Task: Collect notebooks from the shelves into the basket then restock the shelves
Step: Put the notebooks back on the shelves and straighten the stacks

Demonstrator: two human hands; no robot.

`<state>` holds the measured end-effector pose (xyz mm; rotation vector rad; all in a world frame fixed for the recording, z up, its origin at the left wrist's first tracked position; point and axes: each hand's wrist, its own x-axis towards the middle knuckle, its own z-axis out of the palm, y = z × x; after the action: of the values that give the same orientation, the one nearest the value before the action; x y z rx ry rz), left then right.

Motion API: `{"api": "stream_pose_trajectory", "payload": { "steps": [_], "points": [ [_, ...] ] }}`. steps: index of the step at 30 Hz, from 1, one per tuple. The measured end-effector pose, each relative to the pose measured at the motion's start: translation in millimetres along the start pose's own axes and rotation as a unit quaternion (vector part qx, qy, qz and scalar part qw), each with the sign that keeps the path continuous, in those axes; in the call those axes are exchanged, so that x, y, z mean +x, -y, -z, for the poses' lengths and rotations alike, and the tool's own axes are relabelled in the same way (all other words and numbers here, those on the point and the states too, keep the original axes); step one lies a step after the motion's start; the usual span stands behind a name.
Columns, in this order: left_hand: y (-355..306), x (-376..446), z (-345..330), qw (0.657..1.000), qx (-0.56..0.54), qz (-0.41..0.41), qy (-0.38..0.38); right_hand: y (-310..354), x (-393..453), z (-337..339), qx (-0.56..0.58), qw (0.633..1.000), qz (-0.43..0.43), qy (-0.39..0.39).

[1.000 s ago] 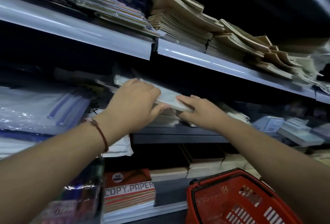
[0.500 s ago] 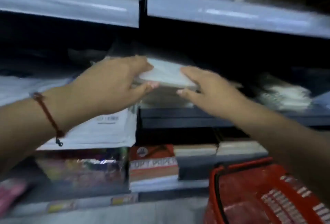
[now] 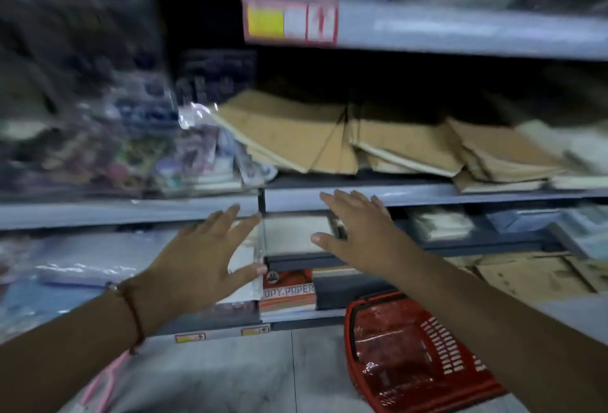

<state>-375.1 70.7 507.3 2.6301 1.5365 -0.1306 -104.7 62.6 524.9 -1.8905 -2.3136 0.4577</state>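
Left hand (image 3: 200,264): fingers spread wide, holding nothing, before the shelf's front edge (image 3: 427,193).
Right hand (image 3: 358,235): fingers splayed, empty, before the white notebook stack (image 3: 289,235).
Brown notebooks (image 3: 329,139): on the shelf above.
Red basket (image 3: 424,353): on the floor, lower right.

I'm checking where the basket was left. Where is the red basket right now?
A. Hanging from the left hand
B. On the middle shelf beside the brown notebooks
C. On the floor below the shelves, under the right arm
C: the red basket sits on the grey floor by the shelves; both hands are spread open and hold nothing.
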Motion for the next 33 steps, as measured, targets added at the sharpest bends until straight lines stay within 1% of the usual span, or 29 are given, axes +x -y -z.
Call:
{"api": "stream_pose_trajectory", "payload": {
  "steps": [2,4,7,9,11,13,15,17,21,25,29,33],
  "points": [
    [-12.0,-22.4,55.4,1.0,0.024,-0.013,-0.003,24.6,-25.3,56.1,0.004,1.0,-0.002,-0.017],
    [-20.5,-35.7,114.9,0.999,0.046,-0.016,-0.023,46.6,-44.6,112.1,0.006,0.999,0.002,-0.045],
    [-31.3,-47.7,196.4,0.993,0.065,-0.032,-0.097,72.9,-67.0,186.8,0.008,0.996,0.005,-0.092],
    [-41.0,-52.1,239.8,0.983,0.097,-0.037,-0.149,83.0,-78.8,226.5,0.026,0.993,0.01,-0.117],
    [-51.0,-54.1,275.5,0.974,0.136,-0.037,-0.177,89.1,-90.1,259.3,0.061,0.989,0.013,-0.137],
    [-62.8,-55.7,308.3,0.963,0.162,-0.038,-0.211,90.4,-99.1,287.8,0.066,0.985,0.027,-0.157],
    [-72.9,-56.0,336.9,0.953,0.166,-0.031,-0.252,89.1,-107.1,315.1,0.054,0.981,0.047,-0.181],
    [-83.1,-55.6,361.4,0.947,0.167,-0.02,-0.273,86.9,-115.9,342.1,0.038,0.978,0.063,-0.193],
    [-101.8,-51.5,408.5,0.931,0.202,0.014,-0.305,78.5,-128.7,395.3,0.011,0.979,0.084,-0.187],
    [-104.5,-48.4,446.1,0.917,0.21,0.049,-0.337,83.7,-123.2,444.1,-0.021,0.966,0.12,-0.229],
    [-97.1,-46.8,471.4,0.914,0.221,0.091,-0.328,99.2,-100.9,468.2,-0.065,0.96,0.137,-0.236],
    [-84.6,-37.4,492.8,0.913,0.235,0.106,-0.317,121.3,-74.7,474.8,-0.107,0.957,0.133,-0.233]
  ]
}}
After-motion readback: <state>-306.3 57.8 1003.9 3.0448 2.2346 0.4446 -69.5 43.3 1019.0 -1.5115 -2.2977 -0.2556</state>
